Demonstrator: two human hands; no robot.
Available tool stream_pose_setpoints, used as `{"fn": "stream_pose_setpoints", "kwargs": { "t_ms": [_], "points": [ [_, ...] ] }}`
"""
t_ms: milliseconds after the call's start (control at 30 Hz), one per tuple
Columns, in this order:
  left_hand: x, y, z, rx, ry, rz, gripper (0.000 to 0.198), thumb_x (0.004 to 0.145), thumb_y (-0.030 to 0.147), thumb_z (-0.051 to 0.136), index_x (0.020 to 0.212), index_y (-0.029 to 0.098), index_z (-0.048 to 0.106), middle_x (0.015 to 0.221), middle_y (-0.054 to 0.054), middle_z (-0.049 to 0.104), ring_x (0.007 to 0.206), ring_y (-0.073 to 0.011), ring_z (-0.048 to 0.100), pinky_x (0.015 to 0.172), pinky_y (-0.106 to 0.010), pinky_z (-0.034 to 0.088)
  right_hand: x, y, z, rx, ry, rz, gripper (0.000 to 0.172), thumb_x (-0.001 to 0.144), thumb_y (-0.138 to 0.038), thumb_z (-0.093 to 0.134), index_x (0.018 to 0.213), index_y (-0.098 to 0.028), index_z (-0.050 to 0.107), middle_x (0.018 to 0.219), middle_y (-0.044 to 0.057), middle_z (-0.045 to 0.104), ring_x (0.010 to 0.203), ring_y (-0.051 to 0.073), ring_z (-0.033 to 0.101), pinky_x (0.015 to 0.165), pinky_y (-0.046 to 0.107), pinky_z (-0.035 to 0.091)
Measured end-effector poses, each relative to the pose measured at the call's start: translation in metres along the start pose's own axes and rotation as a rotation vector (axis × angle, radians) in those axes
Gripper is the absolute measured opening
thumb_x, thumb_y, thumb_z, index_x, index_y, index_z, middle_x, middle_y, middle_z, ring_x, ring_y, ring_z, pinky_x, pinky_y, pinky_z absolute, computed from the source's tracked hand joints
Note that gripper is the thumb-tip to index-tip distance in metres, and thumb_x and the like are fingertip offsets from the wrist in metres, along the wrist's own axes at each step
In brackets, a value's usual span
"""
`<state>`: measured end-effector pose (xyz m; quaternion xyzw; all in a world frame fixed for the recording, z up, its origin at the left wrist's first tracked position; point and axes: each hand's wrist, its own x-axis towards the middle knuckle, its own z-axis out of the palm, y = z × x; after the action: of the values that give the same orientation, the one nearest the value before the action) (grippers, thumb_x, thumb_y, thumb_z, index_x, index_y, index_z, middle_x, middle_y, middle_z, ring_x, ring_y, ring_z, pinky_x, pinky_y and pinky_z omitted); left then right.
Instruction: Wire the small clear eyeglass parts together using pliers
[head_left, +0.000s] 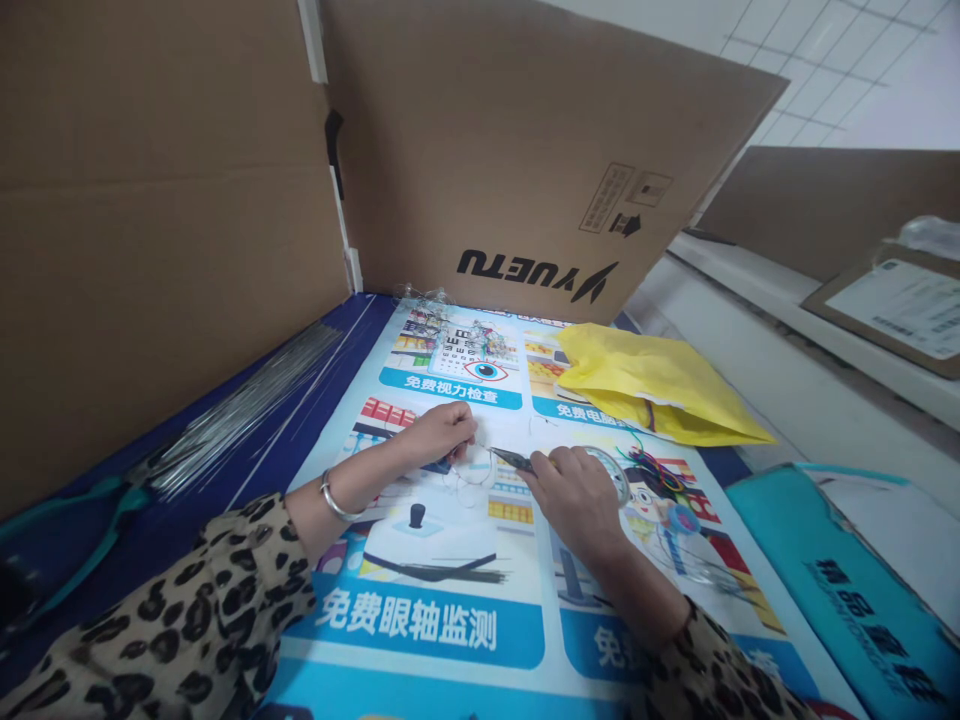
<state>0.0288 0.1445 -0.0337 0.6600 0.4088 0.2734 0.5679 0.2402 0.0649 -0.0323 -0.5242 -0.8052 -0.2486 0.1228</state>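
My left hand (442,437) is closed in a pinch at the middle of the printed sheet, a silver bangle (337,500) on its wrist. Between its fingertips is a thin wire (487,449), which runs to the jaws of the pliers (511,459). Those dark, pointed pliers are gripped in my right hand (576,500), fingers wrapped around the handles. A fine loop of wire hangs under the pinch. Partly behind my right hand sits a round clear spool (613,475). Coloured cords (660,475) lie just to its right.
Cardboard panels (480,150) wall the back and left. A bundle of straight wires (247,405) lies at left, tangled wire (472,340) at the back. A yellow bag (645,370) and a teal box (840,600) are on the right. Dark thin rods (457,574) lie nearer me.
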Motion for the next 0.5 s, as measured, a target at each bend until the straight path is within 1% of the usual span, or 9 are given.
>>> {"fn": "stream_pose_setpoints", "kwargs": {
  "t_ms": [133, 233, 367, 500],
  "points": [
    [0.0, -0.002, 0.0, 0.024, 0.01, 0.005, 0.019, 0.079, 0.034, 0.045, 0.069, 0.017, 0.045, 0.048, 0.005, 0.048, 0.038, -0.0061, 0.043, 0.039, -0.017, 0.033, 0.0, 0.001, 0.003, 0.079, -0.016, 0.033, 0.027, 0.086, -0.038, 0.043, 0.074, -0.019, 0.058, 0.068, 0.005, 0.052, 0.07, 0.016, 0.044, 0.065, 0.028, 0.028],
    [-0.001, -0.001, 0.0, 0.03, 0.003, 0.02, 0.019, 0.079, 0.035, 0.046, 0.071, 0.018, 0.046, 0.049, 0.005, 0.048, 0.039, -0.006, 0.043, 0.04, -0.017, 0.034, -0.001, 0.002, 0.007, 0.161, -0.023, 0.068, 0.027, 0.086, -0.039, 0.043, 0.076, -0.019, 0.058, 0.069, 0.004, 0.054, 0.071, 0.016, 0.046, 0.065, 0.027, 0.03],
    [-0.003, 0.005, 0.0, 0.014, -0.009, 0.024, 0.014, 0.077, 0.031, 0.05, 0.074, 0.018, 0.046, 0.053, 0.005, 0.049, 0.043, -0.0065, 0.045, 0.041, -0.018, 0.038, -0.003, 0.003, 0.012, 0.239, -0.025, 0.117, 0.027, 0.086, -0.04, 0.044, 0.08, -0.018, 0.058, 0.071, 0.004, 0.056, 0.073, 0.016, 0.049, 0.066, 0.026, 0.032],
    [-0.004, 0.009, 0.0, -0.015, -0.036, 0.008, 0.014, 0.076, 0.03, 0.051, 0.074, 0.017, 0.048, 0.061, 0.003, 0.054, 0.044, -0.0051, 0.044, 0.04, -0.017, 0.036, -0.004, 0.004, 0.013, 0.274, -0.031, 0.16, 0.025, 0.085, -0.039, 0.045, 0.083, -0.019, 0.059, 0.072, 0.004, 0.057, 0.074, 0.016, 0.051, 0.064, 0.025, 0.033]
  ]
}}
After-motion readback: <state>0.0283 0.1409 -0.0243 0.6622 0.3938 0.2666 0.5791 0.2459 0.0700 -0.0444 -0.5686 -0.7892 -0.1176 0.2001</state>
